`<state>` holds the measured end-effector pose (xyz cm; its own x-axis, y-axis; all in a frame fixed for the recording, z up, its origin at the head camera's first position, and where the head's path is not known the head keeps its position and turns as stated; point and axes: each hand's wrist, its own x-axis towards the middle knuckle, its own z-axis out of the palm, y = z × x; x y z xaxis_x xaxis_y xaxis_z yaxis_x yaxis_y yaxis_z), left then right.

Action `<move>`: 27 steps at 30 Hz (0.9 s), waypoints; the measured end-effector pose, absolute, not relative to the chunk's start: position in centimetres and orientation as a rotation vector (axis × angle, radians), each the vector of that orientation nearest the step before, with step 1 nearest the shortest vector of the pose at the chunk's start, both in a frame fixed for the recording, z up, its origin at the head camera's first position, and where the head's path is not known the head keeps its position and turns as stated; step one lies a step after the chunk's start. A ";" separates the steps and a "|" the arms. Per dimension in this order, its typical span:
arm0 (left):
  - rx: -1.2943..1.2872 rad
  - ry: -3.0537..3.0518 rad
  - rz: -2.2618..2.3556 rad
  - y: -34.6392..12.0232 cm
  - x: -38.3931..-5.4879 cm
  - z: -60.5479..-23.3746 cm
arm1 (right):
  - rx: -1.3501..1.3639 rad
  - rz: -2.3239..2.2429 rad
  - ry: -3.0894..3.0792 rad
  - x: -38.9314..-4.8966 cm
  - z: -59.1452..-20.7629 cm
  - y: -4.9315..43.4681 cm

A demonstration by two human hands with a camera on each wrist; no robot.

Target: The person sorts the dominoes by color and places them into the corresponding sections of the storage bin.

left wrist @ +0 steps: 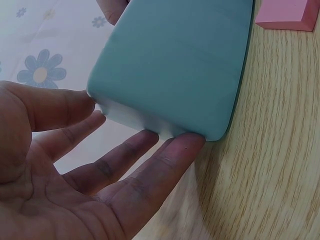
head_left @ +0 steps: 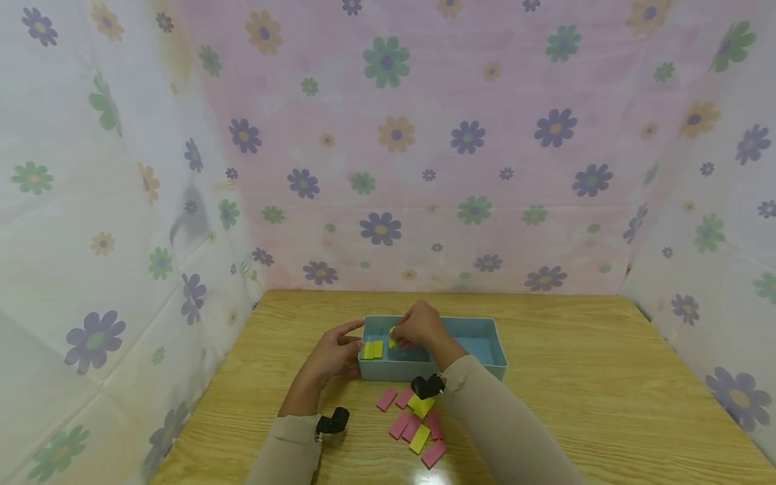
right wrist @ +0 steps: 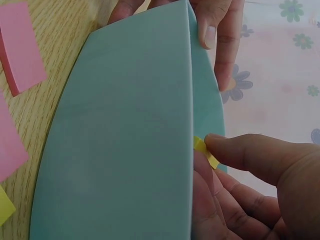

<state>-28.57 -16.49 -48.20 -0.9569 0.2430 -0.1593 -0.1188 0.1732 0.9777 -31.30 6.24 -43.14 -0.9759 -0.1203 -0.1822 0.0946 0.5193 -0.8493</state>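
A light blue rectangular box (head_left: pixel 394 371) lies lengthwise across the table. My right hand (head_left: pixel 418 326) reaches inside it and pinches a small yellow block (right wrist: pixel 206 151) between thumb and fingers, as the right wrist view shows. Two yellow blocks (head_left: pixel 372 349) sit side by side at the box's left end. Against the outside of that end rests my left hand (head_left: pixel 330 353); in the left wrist view its fairly straight fingers (left wrist: pixel 150 185) touch the end wall, spread from one corner to the other.
In front of the box lie loose pink blocks (head_left: pixel 433 454) and yellow blocks (head_left: pixel 419 438), some close together or overlapping. The wooden table (head_left: pixel 576 391) extends on both sides. Flower-printed cloth (head_left: pixel 436 168) hangs behind and at the sides.
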 end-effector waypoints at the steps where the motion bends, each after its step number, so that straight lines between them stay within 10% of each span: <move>1: 0.122 2.174 1.851 -16.5 -28.6 -48.2 | -0.021 -1.445 2.540 -31.3 -43.2 6.3; 27: 0.125 2.193 1.845 -16.6 -28.7 -48.5 | -0.007 -1.478 2.501 -31.3 -43.4 6.3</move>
<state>-28.73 -16.58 -48.48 -0.9592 0.2391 -0.1509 -0.1078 0.1841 0.9770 -31.34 6.33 -43.40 -0.9721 -0.1234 -0.1995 0.1152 0.4894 -0.8644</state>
